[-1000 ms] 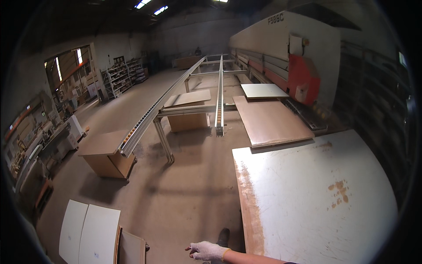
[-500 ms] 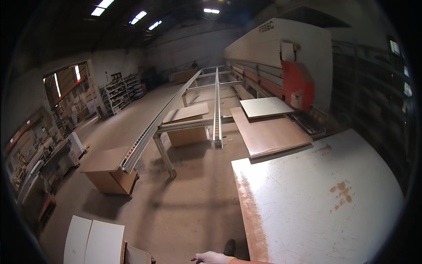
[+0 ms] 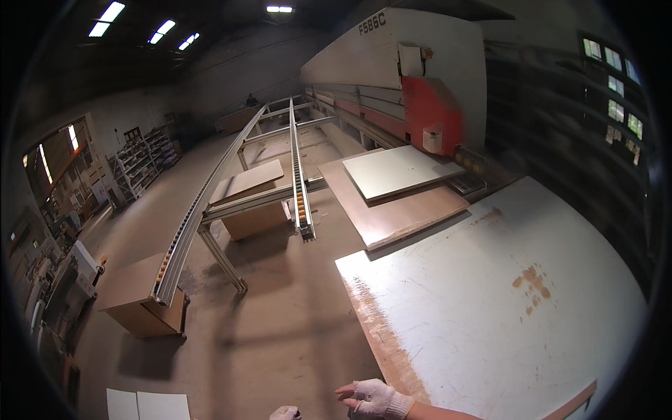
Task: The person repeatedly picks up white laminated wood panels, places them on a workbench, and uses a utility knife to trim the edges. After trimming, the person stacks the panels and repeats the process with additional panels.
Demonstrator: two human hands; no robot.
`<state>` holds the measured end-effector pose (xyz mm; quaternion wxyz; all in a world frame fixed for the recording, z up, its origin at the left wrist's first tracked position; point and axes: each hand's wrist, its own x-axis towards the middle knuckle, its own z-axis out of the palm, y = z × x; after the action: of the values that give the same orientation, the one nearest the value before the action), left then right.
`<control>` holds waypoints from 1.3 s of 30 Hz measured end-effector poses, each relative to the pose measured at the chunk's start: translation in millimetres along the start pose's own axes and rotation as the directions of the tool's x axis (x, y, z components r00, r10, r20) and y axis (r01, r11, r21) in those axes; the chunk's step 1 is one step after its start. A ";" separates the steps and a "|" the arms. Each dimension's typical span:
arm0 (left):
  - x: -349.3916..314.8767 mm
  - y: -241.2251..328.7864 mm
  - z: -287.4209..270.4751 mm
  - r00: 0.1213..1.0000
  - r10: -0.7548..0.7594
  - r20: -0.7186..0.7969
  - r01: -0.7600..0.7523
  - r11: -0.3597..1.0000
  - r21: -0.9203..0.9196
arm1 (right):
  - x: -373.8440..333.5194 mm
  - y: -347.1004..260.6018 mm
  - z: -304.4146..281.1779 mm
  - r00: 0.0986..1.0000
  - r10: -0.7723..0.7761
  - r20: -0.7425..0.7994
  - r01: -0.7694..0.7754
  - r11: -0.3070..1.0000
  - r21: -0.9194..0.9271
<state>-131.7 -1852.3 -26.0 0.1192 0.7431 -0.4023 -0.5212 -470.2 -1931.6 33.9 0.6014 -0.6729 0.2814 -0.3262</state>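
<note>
The right hand, in a pale knit glove with bare fingertips, extends from the lower edge toward the left; its fingers are loosely bent and moderately spread, with the grasp unloaded. The left hand, also gloved, is cut off by the lower edge just beside it; the finger spacing and any load cannot be told. The white tabletop is the surface nearest the right hand and occupies the lower right; its left border is worn to brown, and a cluster of brown patches marks its right half. The right hand overlaps the lower end of this border in the view; contact cannot be confirmed. Beyond the far edge of the tabletop lies a reddish-brown board, with a smaller white board resting on top. The long pale machine stands behind these boards. Its marking is one short line of large dark block characters, located high on the side housing toward the near end. Below the marking are a small light control box and a red end cover. Two roller rails, the inner rail and the outer rail, run lengthwise to the left of the machine. A brown cabinet stands at the near end of the outer rail. Two white panels lie side by side at lower left.
</note>
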 end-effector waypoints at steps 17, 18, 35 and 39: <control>361.8 642.6 74.6 0.246 0.947 0.208 -0.848 0.106 0.520 | 62.5 67.3 -285.9 0.245 0.187 -0.951 0.202 0.950 0.239; 381.6 664.8 85.6 0.159 0.954 0.253 -0.791 -0.030 0.612 | 69.8 71.4 -297.7 0.264 0.196 -0.944 0.243 0.934 0.262; 432.4 671.8 100.8 0.150 0.777 0.612 -0.825 -0.243 0.511 | 224.7 150.9 -545.7 -0.033 0.475 -0.879 0.758 0.585 0.287; 428.1 656.8 65.0 0.022 0.637 0.770 -0.955 -0.215 0.205 | 245.5 169.2 -580.7 -0.222 0.570 -0.791 0.609 0.715 0.344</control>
<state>-442.5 -2571.3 47.6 0.0443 0.1149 -0.9682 -0.2180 -764.9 -2504.3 -72.3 0.3263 0.1419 0.4733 -0.8058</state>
